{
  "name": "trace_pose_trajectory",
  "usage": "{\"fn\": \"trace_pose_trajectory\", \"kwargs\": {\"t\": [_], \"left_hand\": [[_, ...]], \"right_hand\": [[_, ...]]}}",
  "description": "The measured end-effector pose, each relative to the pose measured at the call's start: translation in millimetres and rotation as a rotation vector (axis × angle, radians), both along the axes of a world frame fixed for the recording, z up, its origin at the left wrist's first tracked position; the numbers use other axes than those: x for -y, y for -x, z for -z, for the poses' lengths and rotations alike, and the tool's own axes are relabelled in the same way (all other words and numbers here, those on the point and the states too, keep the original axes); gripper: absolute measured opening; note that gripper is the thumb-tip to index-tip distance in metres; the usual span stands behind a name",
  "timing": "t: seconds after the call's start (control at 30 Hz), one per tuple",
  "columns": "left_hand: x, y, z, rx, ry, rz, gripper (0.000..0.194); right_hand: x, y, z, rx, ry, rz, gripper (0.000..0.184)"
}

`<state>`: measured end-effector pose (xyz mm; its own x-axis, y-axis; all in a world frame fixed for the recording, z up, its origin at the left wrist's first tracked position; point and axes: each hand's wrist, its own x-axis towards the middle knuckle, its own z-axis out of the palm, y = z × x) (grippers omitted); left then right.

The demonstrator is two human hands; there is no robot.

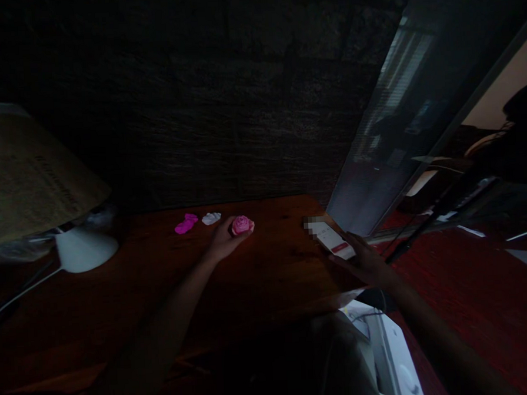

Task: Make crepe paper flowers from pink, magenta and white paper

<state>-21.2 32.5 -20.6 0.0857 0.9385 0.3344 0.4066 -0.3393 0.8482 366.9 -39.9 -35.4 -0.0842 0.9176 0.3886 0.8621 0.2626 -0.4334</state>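
On my feed, crinkled magenta scraps [186, 224] and a white scrap [211, 218] lie on the glossy wooden counter [276, 267]. My left hand [221, 241] grips the ruffled rose [242, 224] — bloom up, right of both. Farther right, the flat phone [334, 239] slants, near end between my right hand's [370, 262] parted thumb and fingers — grip unclear.

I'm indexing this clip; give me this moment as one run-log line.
left hand: holds pink flower | right hand: fingers at phone, grip unclear | on table: magenta piece, white piece
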Motion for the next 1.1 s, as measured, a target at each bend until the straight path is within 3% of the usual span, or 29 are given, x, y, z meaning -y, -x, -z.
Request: {"fn": "trace_pose_trajectory", "kwargs": {"t": [0.17,0.37,0.53,0.6,0.67,0.73,0.8,0.9,1.1], "left_hand": [[1.5,-3.2,2.8,-0.003,-0.001,0.038,0.038],[1.9,-3.1,2.8,0.048,-0.011,0.020,0.038],[0.9,-1.3,1.8,0.077,-0.069,0.002,0.033],[-0.1,-1.1,2.5,0.088,-0.093,0.008,0.034],[-1.1,-0.9,3.6,0.088,-0.089,0.013,0.033],[-2.3,-0.2,4.6,0.084,-0.070,0.020,0.031],[-3.6,0.5,5.6,0.077,-0.067,0.016,0.033],[-4.8,0.7,7.2,0.057,-0.027,0.035,0.035],[-2.9,-0.9,8.0,0.124,-0.009,0.055,0.036]], "right_hand": [[-3.3,20.7,-5.8,-0.018,-0.097,-0.006,0.069],[-22.6,103.9,-35.3,-0.142,-0.084,-0.203,0.056],[-82.2,180.2,-52.7,-0.371,0.051,-0.408,0.041],[-109.7,204.0,-52.0,-0.489,0.148,-0.459,0.035],[-130.3,220.1,-45.5,-0.628,0.149,-0.443,0.040],[-140.9,226.8,-34.5,-0.701,0.092,-0.399,0.043],[-142.7,225.3,-22.7,-0.637,0.097,-0.332,0.047],[-136.8,217.1,-12.2,-0.566,0.116,-0.365,0.047],[-130.3,215.9,-12.0,-0.629,0.250,-0.499,0.046]]}}
